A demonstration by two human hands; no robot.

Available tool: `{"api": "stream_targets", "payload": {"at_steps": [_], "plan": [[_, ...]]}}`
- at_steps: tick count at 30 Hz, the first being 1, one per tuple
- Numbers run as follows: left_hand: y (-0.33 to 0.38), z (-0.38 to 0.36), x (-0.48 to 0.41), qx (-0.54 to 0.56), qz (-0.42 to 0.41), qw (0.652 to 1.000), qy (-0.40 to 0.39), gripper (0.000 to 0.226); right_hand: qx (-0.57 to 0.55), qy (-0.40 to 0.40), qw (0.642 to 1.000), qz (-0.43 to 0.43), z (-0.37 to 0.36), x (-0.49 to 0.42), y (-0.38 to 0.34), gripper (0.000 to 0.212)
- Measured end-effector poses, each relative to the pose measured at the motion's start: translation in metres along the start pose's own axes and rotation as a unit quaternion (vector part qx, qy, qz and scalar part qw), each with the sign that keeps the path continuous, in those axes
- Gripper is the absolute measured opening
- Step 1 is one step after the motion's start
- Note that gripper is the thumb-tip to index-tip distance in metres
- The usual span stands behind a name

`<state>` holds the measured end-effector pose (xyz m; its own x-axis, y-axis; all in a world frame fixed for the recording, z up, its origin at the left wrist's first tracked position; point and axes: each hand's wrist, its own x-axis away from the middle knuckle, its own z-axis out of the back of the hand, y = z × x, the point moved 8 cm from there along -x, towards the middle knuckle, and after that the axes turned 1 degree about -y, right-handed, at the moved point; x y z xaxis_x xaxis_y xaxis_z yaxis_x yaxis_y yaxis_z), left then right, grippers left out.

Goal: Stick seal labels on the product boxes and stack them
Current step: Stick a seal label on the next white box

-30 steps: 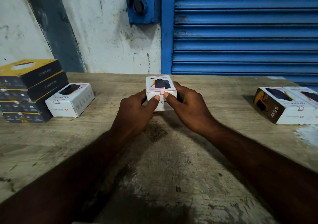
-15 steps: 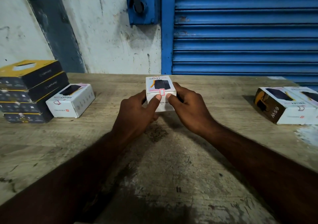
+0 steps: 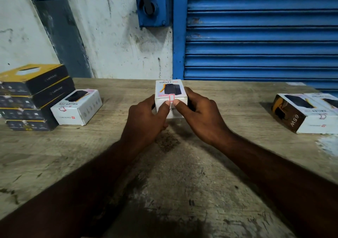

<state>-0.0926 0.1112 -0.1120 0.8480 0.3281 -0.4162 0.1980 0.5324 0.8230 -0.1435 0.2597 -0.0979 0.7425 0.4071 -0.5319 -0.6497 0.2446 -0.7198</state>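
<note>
A white product box (image 3: 171, 91) stands at the middle of the wooden table (image 3: 182, 182), its near end facing me. A small red-edged seal label (image 3: 171, 97) sits folded over its near top edge. My left hand (image 3: 146, 117) grips the box's left side, its thumb pressed on the front just left of the label. My right hand (image 3: 201, 115) wraps the right side, its thumb pressed just right of the label. Both thumbs nearly meet below the label.
At the left stands a stack of black and yellow boxes (image 3: 31, 96), with a white labelled box (image 3: 77, 107) lying beside it. Two more boxes (image 3: 307, 113) lie at the right edge. A blue roller shutter (image 3: 261, 32) and a pale wall stand behind the table.
Both thumbs have slid slightly closer together under the label. The box and my arms have barely moved.
</note>
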Motion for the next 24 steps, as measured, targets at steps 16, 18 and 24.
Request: {"api": "stream_targets", "payload": {"at_steps": [16, 18, 24], "plan": [[0.0018, -0.0029, 0.0023, 0.047, -0.002, 0.999, -0.016, 0.021, 0.022, 0.027, 0.999, -0.009, 0.0054, -0.0003, 0.0019, 0.028], [0.001, -0.0031, 0.0018, 0.05, 0.002, 0.999, -0.017, 0.022, 0.034, 0.031, 0.999, -0.009, 0.006, -0.0014, 0.0023, 0.028], [-0.0005, 0.0003, 0.0004, 0.085, 0.016, 0.996, -0.024, 0.02, 0.018, 0.023, 1.0, -0.004, 0.0069, -0.0025, 0.0041, 0.03]]}}
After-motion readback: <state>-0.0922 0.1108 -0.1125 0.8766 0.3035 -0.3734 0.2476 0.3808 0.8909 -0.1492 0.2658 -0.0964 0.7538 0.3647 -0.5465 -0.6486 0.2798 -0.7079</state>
